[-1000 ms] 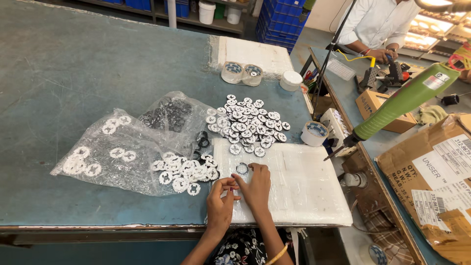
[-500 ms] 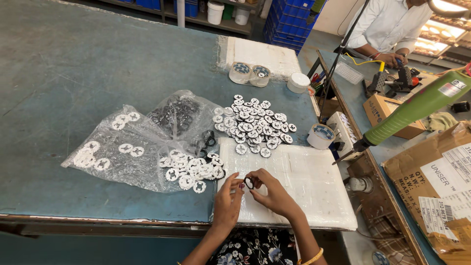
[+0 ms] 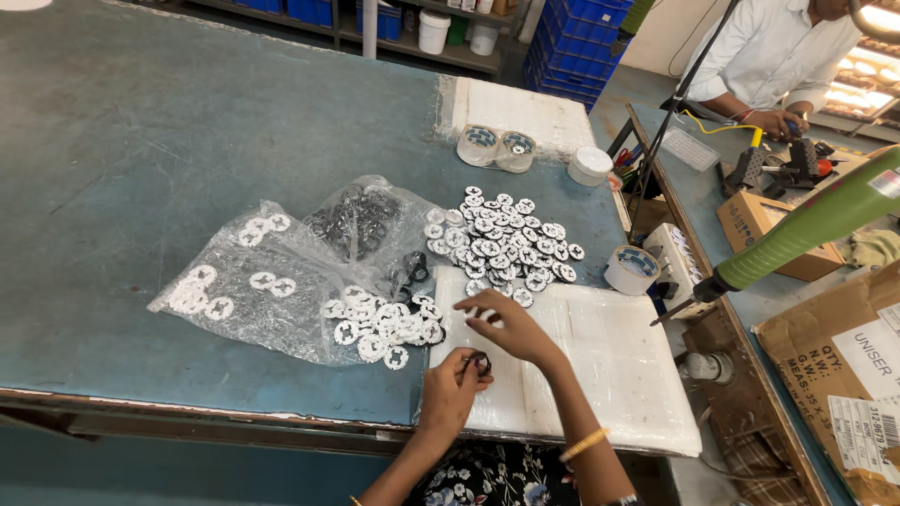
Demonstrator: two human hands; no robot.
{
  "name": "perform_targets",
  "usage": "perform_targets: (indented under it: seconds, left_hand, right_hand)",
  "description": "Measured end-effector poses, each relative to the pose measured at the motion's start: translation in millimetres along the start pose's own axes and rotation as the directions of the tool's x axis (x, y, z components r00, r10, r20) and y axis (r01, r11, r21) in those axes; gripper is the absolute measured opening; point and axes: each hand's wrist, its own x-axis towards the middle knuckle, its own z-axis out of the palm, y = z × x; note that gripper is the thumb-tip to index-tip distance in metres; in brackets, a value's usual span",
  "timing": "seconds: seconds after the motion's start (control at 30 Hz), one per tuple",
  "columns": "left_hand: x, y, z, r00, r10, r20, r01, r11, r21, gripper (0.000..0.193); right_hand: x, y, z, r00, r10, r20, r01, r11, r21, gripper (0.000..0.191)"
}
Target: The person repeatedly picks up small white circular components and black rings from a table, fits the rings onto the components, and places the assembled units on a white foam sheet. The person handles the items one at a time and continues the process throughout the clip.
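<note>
My left hand [image 3: 455,386] pinches a small black ring [image 3: 480,361] over the near edge of a white foam pad [image 3: 609,375]. My right hand [image 3: 502,323] hovers just above it, fingers spread and empty, reaching left toward a loose pile of white round discs [image 3: 384,323] spilling from a clear plastic bag [image 3: 262,290]. A larger heap of white discs [image 3: 502,244] lies beyond the pad. A second clear bag holds black rings [image 3: 356,220].
The blue-green worktable [image 3: 141,141] carries tape rolls [image 3: 495,147], a white cup [image 3: 591,164] and another tape roll [image 3: 631,269]. A green powered screwdriver [image 3: 806,230] hangs at right. A cardboard box [image 3: 844,375] and another person [image 3: 769,56] are at right.
My hands have parted: the left drew back toward me with the black ring, the right lifted and reached left toward the discs. The view also shifted slightly.
</note>
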Motion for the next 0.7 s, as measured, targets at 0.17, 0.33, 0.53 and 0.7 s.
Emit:
perform_targets:
  seconds: [0.17,0.33,0.53,0.7]
  left_hand:
    - [-6,9,1,0.999,0.001,-0.046,-0.001,1.0,0.002,0.025]
    - [-5,13,0,0.998,0.038,-0.041,-0.036,0.997,0.066,0.029]
    - [-5,12,0,0.999,-0.02,-0.048,0.018,0.999,-0.045,0.029]
    - [-5,12,-2,0.998,-0.019,-0.055,0.016,0.998,-0.061,0.034]
  right_hand:
    - [42,-13,16,0.978,-0.091,0.187,0.114,0.987,-0.116,0.047]
    - [55,-16,21,0.964,-0.115,0.241,0.156,0.975,-0.159,0.043]
    - [32,-5,13,0.996,-0.082,0.025,0.085,0.99,-0.113,0.026]
    - [-27,4,-1,0.997,0.037,-0.072,-0.048,0.987,-0.155,0.032]
